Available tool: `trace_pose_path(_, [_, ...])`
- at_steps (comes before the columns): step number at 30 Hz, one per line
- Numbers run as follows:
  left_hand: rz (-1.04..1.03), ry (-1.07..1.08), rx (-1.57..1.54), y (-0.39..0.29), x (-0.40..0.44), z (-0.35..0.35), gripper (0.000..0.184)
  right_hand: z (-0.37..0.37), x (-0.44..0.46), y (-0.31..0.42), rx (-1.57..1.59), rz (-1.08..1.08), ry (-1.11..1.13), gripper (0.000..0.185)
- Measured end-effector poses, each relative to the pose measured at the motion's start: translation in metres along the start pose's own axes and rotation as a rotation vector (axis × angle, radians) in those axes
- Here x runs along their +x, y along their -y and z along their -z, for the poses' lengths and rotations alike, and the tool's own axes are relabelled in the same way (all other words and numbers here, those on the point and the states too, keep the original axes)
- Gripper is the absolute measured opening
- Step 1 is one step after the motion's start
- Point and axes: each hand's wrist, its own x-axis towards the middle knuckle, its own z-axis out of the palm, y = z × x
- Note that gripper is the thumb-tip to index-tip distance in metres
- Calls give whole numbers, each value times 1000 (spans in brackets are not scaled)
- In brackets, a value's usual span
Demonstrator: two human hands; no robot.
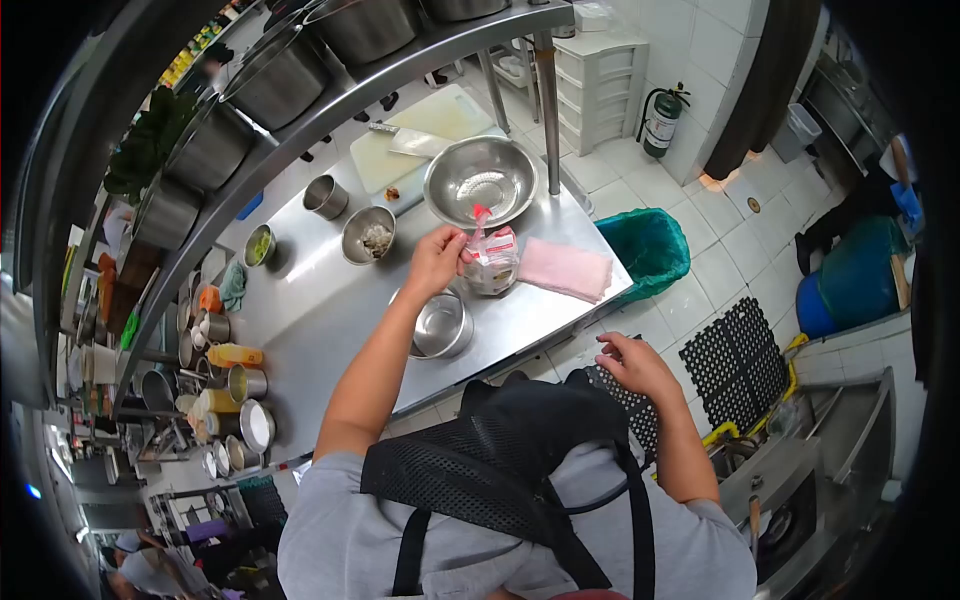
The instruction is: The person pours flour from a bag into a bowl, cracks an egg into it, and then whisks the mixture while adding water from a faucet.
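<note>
My left hand is closed on the gathered red-and-clear top of a plastic bag, which hangs or rests at the near edge of a large steel bowl. My right hand is off the table to the right, fingers apart and holding nothing. A folded pink cloth lies right of the bag. Below my left hand stands a round steel pot. Left of the large bowl, a smaller bowl holds pale and dark pieces.
Behind the bowls, a cleaver lies on a cutting board. A steel cup stands nearby. An overhead shelf carries pots. A green-lined bin is at the table's right end. Bottles and containers crowd the left.
</note>
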Motion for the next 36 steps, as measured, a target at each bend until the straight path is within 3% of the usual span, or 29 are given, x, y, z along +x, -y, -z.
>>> trace_pose_path(6, [-67,55,-61,-65,-17,-7,15,3,38,-46,64,99,145,38])
trace_pose_path(8, [-65,106,-38,-99,-26,-7,16,-8,66,-63,463,30,313,40])
trace_pose_path(9, [-64,170,-21,-110,-30,-7,16,-11,77,-63,463,34,323,40])
trace_pose_path(11, [-70,207,16,-122,-32,-6,17,-21,98,-51,707,-16,433,58])
trace_pose_path(12, [-78,254,21,-129,-35,-8,17,-26,106,-40,705,-16,452,58])
trace_pose_path(14, [-107,350,11,-139,-40,-12,18,-37,118,-15,1354,-170,747,86])
trace_pose_path(15, [-98,337,9,-138,-42,-14,18,-42,119,-3,1350,-177,762,86])
trace_pose_path(17, [-145,441,-63,-137,-45,-17,19,-46,120,21,1620,-64,946,105])
trace_pose_path(21, [-157,467,-31,-130,-50,-10,18,-57,128,29,1831,-28,906,112])
trace_pose_path(22, [-140,442,-26,-128,-52,-7,19,-56,126,41,1781,-70,809,112])
trace_pose_path(23, [-136,413,-36,-123,-53,-2,19,-51,118,50,1709,-101,688,103])
trace_pose_path(30, [-112,186,-42,-69,-54,42,10,-55,159,55,1482,25,451,68])
trace_pose_path(34, [-54,130,-24,-39,-55,61,12,-58,177,67,1367,119,324,55])
trace_pose_path(36, [32,-2,-83,-27,-57,64,13,-60,186,75,1318,148,254,56])
